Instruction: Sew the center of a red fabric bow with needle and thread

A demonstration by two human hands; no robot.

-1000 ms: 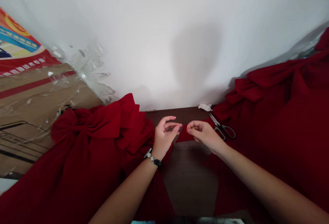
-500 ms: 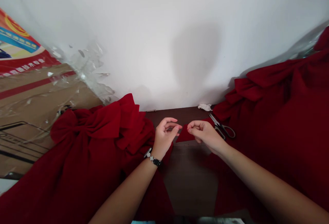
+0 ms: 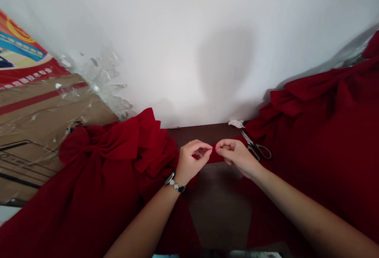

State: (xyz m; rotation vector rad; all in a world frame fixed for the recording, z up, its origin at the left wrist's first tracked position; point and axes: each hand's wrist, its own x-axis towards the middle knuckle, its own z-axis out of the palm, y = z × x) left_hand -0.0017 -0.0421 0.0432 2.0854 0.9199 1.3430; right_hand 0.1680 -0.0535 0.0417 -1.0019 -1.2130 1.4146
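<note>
My left hand, with a watch on the wrist, and my right hand meet over a dark brown table. Both pinch a small piece of red fabric between their fingertips, the left at its left tip, the right on its upper edge. The fingers of both hands are curled closed. A pair of scissors lies just right of my right hand, near the wall.
Piles of red fabric bows lie at the left and at the right. A cardboard box under clear plastic stands far left. A crumpled white scrap sits by the white wall.
My left hand has moved right and closed its fingers onto the left tip of the red piece. The right hand has stayed in place.
</note>
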